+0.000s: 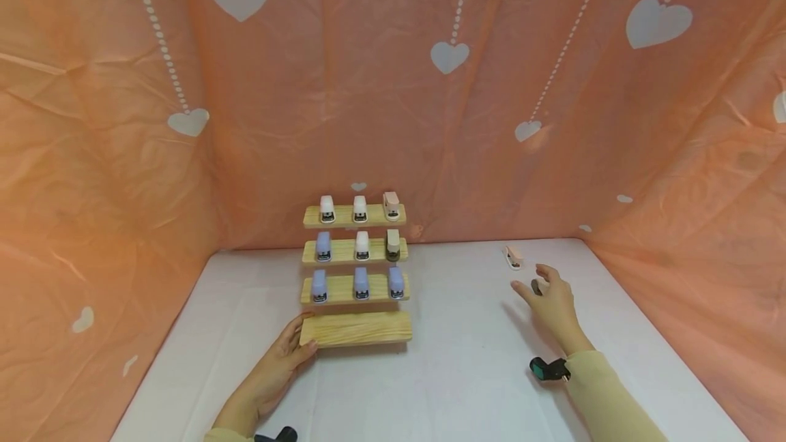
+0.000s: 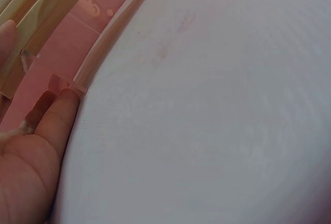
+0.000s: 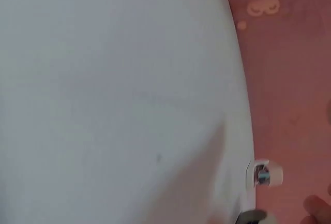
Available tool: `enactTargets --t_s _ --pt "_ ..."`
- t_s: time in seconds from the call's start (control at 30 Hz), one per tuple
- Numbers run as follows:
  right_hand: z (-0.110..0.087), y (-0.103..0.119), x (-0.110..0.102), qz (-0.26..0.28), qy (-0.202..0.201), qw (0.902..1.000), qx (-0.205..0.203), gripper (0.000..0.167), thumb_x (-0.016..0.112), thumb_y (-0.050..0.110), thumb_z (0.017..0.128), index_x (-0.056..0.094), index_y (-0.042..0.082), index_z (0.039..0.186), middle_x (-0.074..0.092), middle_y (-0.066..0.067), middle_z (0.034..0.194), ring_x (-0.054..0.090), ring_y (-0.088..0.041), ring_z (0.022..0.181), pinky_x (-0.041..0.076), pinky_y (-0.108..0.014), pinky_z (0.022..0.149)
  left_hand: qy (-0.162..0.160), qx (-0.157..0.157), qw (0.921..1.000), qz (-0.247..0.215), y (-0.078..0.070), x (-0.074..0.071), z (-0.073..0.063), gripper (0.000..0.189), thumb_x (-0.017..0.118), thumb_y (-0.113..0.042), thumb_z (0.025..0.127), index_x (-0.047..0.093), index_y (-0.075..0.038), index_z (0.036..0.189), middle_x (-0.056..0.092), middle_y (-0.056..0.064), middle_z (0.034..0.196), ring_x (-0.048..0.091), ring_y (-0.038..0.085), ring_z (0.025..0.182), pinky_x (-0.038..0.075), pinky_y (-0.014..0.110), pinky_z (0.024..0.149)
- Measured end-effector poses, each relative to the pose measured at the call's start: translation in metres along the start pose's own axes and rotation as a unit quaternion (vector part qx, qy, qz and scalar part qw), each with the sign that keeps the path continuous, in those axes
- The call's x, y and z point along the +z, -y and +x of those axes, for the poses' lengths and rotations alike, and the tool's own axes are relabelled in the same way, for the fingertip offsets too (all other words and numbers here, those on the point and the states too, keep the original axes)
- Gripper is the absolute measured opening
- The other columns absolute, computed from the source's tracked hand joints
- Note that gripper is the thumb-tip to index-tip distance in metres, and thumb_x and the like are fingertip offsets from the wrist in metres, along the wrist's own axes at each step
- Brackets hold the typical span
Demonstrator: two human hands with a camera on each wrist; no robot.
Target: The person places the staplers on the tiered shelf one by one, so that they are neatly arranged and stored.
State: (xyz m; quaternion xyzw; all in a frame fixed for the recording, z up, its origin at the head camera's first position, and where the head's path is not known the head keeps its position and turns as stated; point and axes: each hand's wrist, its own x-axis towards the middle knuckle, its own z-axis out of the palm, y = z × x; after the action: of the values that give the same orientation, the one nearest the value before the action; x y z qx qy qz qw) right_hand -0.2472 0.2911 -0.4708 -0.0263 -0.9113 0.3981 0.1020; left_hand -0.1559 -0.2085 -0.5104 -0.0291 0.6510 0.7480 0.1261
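My left hand (image 1: pixel 279 367) grips the left end of the lowest step of a tiered wooden display stand (image 1: pixel 356 329), thumb on its front edge. In the left wrist view, fingers (image 2: pixel 59 115) reach behind the wood. My right hand (image 1: pixel 555 302) hovers over the white table with thumb and fingers spread apart. Between them shows a small dark olive item (image 1: pixel 537 287), partly hidden by the hand; it looks like a mini stapler. Just beyond lies a pink and white mini stapler (image 1: pixel 513 258), also seen as a pale stapler (image 3: pixel 266 175) in the right wrist view.
Mini staplers stand in rows on the upper steps: white ones (image 1: pixel 359 209) and a pink one (image 1: pixel 391 205) on top, mixed colours with an olive one (image 1: pixel 393 245) below, then purple ones (image 1: pixel 361 284). A pink curtain (image 1: pixel 381 101) with hearts encloses the table (image 1: pixel 460 374).
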Motion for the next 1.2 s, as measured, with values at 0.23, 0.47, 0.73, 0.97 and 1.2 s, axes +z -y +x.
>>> enactTargets --t_s 0.23,0.47,0.73,0.97,1.2 --pt "-0.002 -0.008 -0.007 -0.014 -0.011 0.9984 0.053 0.097 0.063 0.064 0.083 0.029 0.001 0.148 0.031 -0.030 0.147 0.020 -0.055 0.131 0.022 -0.070 0.100 -0.002 0.003 1.0000 -0.002 0.001 0.000 0.000 0.077 0.065 -0.017 0.093 0.017 -0.015 0.153 0.004 0.020 0.160 0.008 0.037 0.145 0.024 0.050 0.113" --pt "0.000 -0.024 -0.007 -0.009 0.025 0.9964 0.080 0.102 0.060 0.066 0.083 0.022 0.000 0.150 0.026 -0.033 0.148 0.022 -0.053 0.132 0.024 -0.068 0.102 -0.004 -0.001 1.0000 -0.001 0.000 0.000 0.000 0.077 0.065 -0.017 0.093 0.017 -0.015 0.153 0.004 0.020 0.160 0.008 0.037 0.145 0.025 0.051 0.113" --pt "0.004 -0.037 -0.004 0.027 0.107 0.9894 0.095 0.108 0.063 0.060 0.085 0.005 0.000 0.153 0.017 -0.033 0.152 0.021 -0.046 0.137 0.022 -0.062 0.110 0.000 0.004 1.0000 -0.005 0.000 0.001 0.000 0.076 0.065 -0.017 0.093 0.017 -0.015 0.153 0.004 0.019 0.160 0.007 0.035 0.145 0.023 0.050 0.113" --pt "0.004 -0.038 -0.004 0.020 0.108 0.9896 0.092 0.096 0.058 0.053 0.092 0.005 0.002 0.153 0.018 -0.033 0.151 0.022 -0.047 0.137 0.020 -0.063 0.110 0.000 0.003 1.0000 0.006 -0.002 0.001 -0.002 0.078 0.065 -0.018 0.093 0.016 -0.014 0.153 0.003 0.021 0.159 0.008 0.038 0.145 0.024 0.051 0.113" --pt "0.002 -0.036 -0.005 0.037 0.101 0.9894 0.097 0.084 0.052 0.045 0.097 0.010 -0.002 0.151 0.023 -0.033 0.149 0.032 -0.046 0.132 0.036 -0.057 0.105 0.002 0.004 1.0000 0.001 -0.001 0.001 0.000 0.077 0.065 -0.018 0.093 0.017 -0.016 0.153 0.004 0.019 0.160 0.008 0.035 0.145 0.023 0.049 0.114"
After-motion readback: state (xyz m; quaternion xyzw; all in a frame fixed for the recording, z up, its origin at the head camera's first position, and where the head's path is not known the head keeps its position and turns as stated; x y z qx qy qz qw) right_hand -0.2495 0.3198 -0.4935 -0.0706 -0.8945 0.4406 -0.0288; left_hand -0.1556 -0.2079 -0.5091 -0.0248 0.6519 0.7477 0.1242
